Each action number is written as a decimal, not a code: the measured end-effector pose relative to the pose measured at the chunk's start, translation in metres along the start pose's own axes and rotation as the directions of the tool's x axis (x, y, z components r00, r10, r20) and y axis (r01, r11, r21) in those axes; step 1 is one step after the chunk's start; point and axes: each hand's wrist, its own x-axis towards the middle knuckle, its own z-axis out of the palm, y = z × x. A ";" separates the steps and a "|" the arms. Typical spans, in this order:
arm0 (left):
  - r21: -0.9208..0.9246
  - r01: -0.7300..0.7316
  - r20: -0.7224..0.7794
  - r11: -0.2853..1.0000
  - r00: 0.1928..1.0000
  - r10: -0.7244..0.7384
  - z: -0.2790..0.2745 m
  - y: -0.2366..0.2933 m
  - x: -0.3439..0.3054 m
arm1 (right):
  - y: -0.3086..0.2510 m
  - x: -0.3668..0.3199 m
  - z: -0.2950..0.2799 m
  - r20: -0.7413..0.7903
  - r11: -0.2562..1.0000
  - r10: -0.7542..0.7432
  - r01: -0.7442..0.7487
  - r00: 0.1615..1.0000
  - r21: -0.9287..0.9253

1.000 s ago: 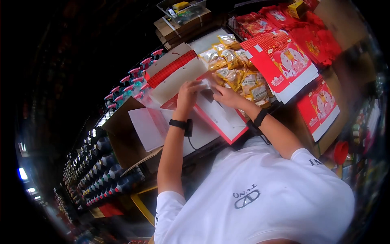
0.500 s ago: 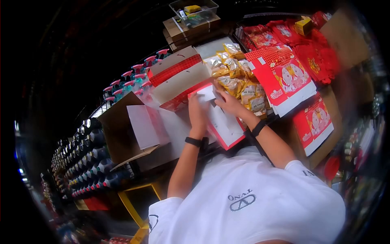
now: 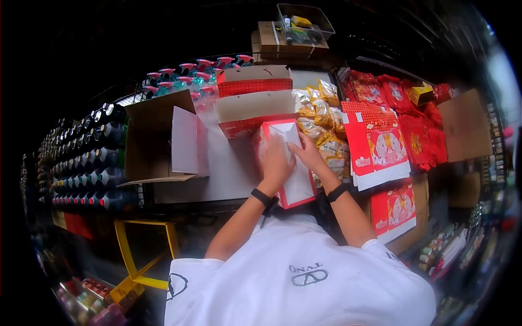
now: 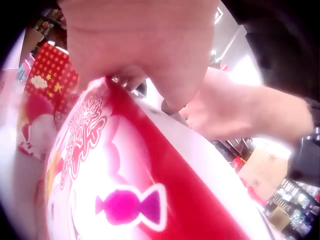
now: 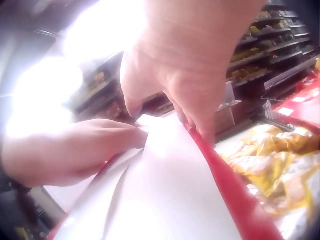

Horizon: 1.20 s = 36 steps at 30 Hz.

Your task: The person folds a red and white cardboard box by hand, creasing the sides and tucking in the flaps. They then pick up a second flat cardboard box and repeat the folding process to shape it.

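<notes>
A red-and-white printed gift box [image 3: 299,187] lies on the table's front edge with its white flap side up. My left hand [image 3: 277,163] grips its left side near the far end. In the left wrist view, the left fingers [image 4: 125,75] reach over the red edge, partly hidden behind the box. My right hand [image 3: 310,156] holds the right side of the same end. The right wrist view has its fingers [image 5: 200,122] bent down over the red edge and its thumb above the white flap [image 5: 165,145].
Open red checked boxes [image 3: 255,100] stand behind the work, beside yellow-and-silver packets [image 3: 326,119]. Flat printed cartons [image 3: 378,146] lie at right. An open brown carton [image 3: 152,136] stands left, with spray bottles [image 3: 204,76] behind it and rows of dark bottles [image 3: 103,157] farther left.
My left hand has moved down onto the gift box's white flap side, and the flap raised between the hands earlier now lies lower. The head view has turned.
</notes>
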 end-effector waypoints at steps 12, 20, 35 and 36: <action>-0.005 -0.045 -0.022 0.999 0.999 0.045 -0.003 -0.011 -0.002 | -0.005 0.038 -0.003 0.162 0.984 0.176 -0.179 0.971 0.005; -0.187 0.130 -0.151 0.974 0.976 -0.159 -0.015 -0.010 0.020 | 0.037 0.042 0.012 0.014 0.982 0.174 -0.175 0.985 0.069; -0.142 0.003 -0.350 0.990 0.935 -0.053 -0.037 0.029 -0.021 | -0.056 -0.029 -0.006 0.053 0.885 0.194 -0.198 0.980 0.421; -0.222 0.015 -0.365 0.975 0.926 -0.098 -0.042 0.032 -0.020 | -0.054 -0.031 -0.007 0.049 0.877 0.212 -0.212 0.976 0.431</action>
